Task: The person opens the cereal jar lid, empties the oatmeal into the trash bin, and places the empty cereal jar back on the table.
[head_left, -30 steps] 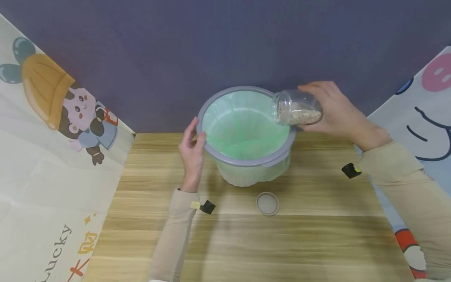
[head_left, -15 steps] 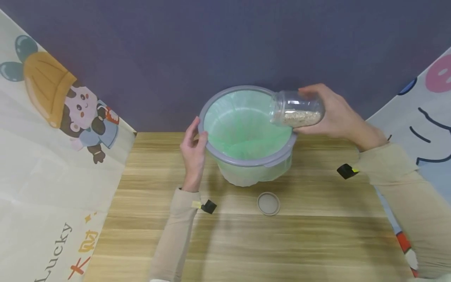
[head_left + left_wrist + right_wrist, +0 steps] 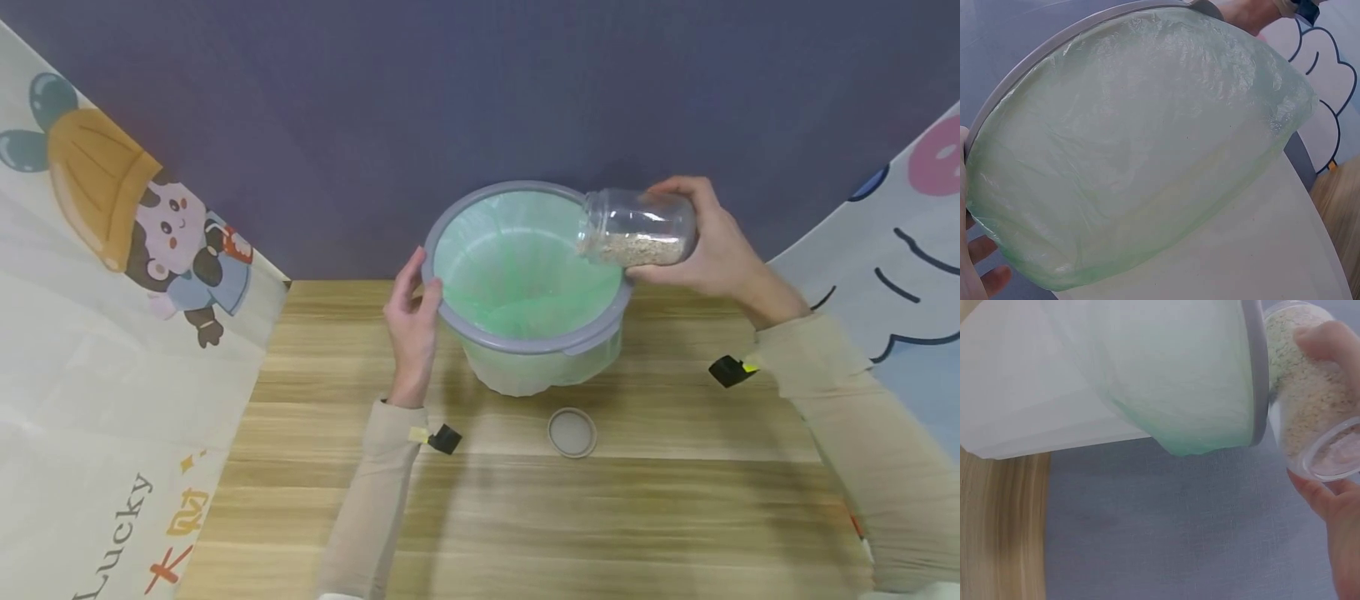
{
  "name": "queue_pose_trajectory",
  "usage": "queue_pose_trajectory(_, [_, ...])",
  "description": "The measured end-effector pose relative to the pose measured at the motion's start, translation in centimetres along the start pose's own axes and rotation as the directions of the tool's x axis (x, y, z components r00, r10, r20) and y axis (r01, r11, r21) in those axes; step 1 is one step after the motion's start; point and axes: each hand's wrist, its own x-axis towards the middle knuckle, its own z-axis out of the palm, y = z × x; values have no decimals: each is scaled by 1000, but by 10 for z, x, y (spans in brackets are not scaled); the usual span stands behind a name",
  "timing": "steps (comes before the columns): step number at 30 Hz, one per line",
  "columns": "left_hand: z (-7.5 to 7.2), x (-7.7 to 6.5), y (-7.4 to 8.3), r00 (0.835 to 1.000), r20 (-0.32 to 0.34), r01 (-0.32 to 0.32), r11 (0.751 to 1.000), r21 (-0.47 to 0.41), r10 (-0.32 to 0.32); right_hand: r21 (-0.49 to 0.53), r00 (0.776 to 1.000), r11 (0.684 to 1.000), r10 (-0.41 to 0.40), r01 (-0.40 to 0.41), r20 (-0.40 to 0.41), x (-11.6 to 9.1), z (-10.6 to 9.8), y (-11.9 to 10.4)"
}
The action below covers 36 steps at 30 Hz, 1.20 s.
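While the left hand [image 3: 412,333] pinches a grey-rimmed, green-lined plastic bin [image 3: 536,371], seemingly steadying it, the right hand [image 3: 716,250] grips a clear cylindrical jar [image 3: 648,215] of pale flakes [image 3: 642,249] sideways at its edge, apparently for pouring.

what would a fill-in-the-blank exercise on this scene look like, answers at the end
The right hand holds a jar tipped onto its ____.
The left hand grips the gray ____ of the bin.
The plastic bag lining the bin is ____ in color.
A lid on the table is ____ in shape.
Missing words: side; rim; green; round.
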Motion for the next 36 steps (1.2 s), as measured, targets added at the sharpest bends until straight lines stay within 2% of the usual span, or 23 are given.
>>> queue_pose_trajectory(4, [1,-1,-1,1000,0,-1,1000,-1,1,19,995,995,-96,96,-21,0,3,3])
queue_pose_trajectory(8, [2,0,-3,1000,-3,2,1000,-5,-2,23,990,990,-136,137,-20,1,3,5])
queue_pose_trajectory(14, [5,2,-3,1000,-12,-3,1000,3,3,68,992,989,-130,130,-8,5,1,6])
queue_pose_trajectory(25, [8,4,-6,1000,-24,-8,1000,10,9,49,997,996,-76,74,33,12,-1,7])
queue_pose_trajectory(36, [8,4,-6,1000,-19,-21,1000,0,21,68,995,994,-91,89,30,13,1,6])
